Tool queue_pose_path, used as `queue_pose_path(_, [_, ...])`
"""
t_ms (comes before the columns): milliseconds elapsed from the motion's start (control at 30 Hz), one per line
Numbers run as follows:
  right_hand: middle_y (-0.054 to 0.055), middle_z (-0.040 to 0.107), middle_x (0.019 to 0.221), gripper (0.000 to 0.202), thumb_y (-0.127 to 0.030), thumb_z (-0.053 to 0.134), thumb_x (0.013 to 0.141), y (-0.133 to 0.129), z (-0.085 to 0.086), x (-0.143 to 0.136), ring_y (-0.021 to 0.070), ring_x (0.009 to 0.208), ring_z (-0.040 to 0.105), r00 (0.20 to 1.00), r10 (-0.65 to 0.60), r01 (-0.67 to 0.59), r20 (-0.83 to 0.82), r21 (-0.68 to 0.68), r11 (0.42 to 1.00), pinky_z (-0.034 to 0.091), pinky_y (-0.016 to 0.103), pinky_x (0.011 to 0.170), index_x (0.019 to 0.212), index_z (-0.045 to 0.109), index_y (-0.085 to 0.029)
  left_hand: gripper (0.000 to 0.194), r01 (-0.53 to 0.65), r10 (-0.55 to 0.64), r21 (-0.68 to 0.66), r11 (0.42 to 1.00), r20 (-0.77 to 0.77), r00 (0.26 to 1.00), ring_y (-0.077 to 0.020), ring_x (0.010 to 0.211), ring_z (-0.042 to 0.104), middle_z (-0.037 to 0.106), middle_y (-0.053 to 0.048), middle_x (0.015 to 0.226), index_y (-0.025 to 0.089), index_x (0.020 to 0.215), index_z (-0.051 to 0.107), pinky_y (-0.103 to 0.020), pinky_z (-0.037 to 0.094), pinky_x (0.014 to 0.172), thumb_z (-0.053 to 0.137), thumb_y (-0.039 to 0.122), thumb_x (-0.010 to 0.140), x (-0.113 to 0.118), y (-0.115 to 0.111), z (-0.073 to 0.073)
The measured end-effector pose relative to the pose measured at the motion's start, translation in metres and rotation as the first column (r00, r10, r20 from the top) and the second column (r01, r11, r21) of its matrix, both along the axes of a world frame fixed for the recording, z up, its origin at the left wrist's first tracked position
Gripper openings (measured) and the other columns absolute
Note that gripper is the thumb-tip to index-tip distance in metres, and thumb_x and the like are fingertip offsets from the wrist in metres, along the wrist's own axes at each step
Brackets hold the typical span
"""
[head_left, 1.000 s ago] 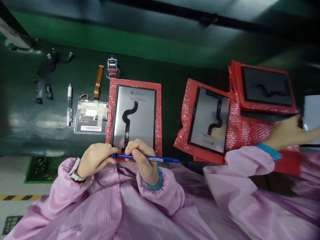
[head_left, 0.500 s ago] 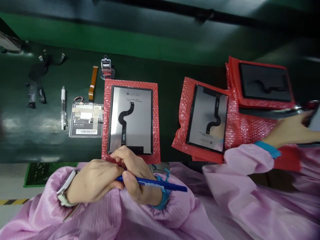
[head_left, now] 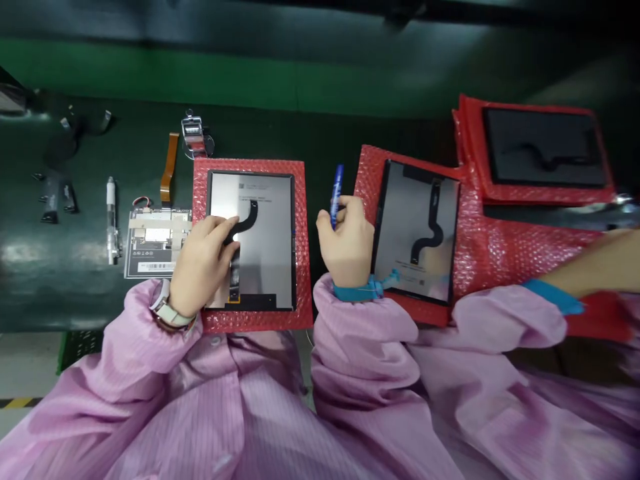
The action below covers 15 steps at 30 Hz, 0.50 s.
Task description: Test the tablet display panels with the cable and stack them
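A display panel [head_left: 270, 253] lies back side up on a red bubble-wrap bag [head_left: 304, 267]. My left hand [head_left: 200, 263] reaches over the panel's left edge, thumb and forefinger pinching the bend of its black flex cable [head_left: 249, 219]. The cable's lower end lies by the panel's bottom edge. My right hand [head_left: 349, 240] is closed around a blue marker pen [head_left: 337, 190], which points up and away from me. That hand is between the two nearer panels, beside the left edge of a second display panel [head_left: 405, 227] on red bubble wrap.
To the left lie a circuit board with a battery [head_left: 150, 243], an orange flex cable [head_left: 169, 170], a white pen [head_left: 111, 220] and black cables [head_left: 60, 193]. A metal tally counter [head_left: 194, 133] stands behind. A co-worker's arm [head_left: 590, 263] reaches in right, near another wrapped panel [head_left: 545, 147].
My hands have separated. The left moved up onto the panel and took hold of the flex cable; the right moved right and up with the marker, now turned upright.
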State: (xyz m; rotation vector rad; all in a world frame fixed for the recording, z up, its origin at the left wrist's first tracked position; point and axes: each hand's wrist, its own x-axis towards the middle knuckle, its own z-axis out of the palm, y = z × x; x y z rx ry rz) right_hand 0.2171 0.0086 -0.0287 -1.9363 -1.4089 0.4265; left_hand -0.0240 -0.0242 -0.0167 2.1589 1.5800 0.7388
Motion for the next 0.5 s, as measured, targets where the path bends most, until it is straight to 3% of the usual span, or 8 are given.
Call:
queue_pose_path(133, [0.006,0.059,0.094,0.035,-0.028,0.053,0.083,-0.004,-0.017,0.005,0.0176,0.076,0.055,0.996,0.031,-0.038,0.083,0.092,0.995,0.049,0.039,0.079,0.115,0.058,-0.016,0.033,-0.061,0.1,-0.167,0.984,0.238,0.966,-0.0176,0.078,0.065,0.073,-0.008,0.103,0.014,0.123,0.07,-0.031,0.055,0.075,0.066,0.02,0.091,-0.002,0.0,0.005])
queue_pose_path(300, [0.009,0.06,0.104,0.027,-0.027,0.052,0.087,-0.01,-0.016,0.002,0.0194,0.087,0.056,0.995,0.071,-0.08,0.064,0.157,0.984,0.051,0.042,0.086,0.109,0.062,-0.018,0.03,-0.073,0.224,-0.322,0.944,0.462,0.858,-0.0209,0.091,0.072,0.076,-0.01,0.103,0.013,0.111,0.074,-0.032,0.057,0.084,0.069,0.033,0.091,-0.003,-0.002,0.009])
queue_pose_path(500, [0.006,0.062,0.096,0.02,-0.024,0.054,0.089,-0.009,-0.007,-0.005,0.0132,0.074,0.054,0.979,0.179,-0.151,-0.099,0.24,0.959,0.05,0.03,0.069,0.102,0.067,-0.016,0.041,-0.041,0.308,-0.426,0.904,0.581,0.753,-0.0231,0.094,0.073,0.076,-0.011,0.102,0.011,0.116,0.073,-0.033,0.059,0.088,0.075,0.039,0.085,-0.004,0.002,0.007])
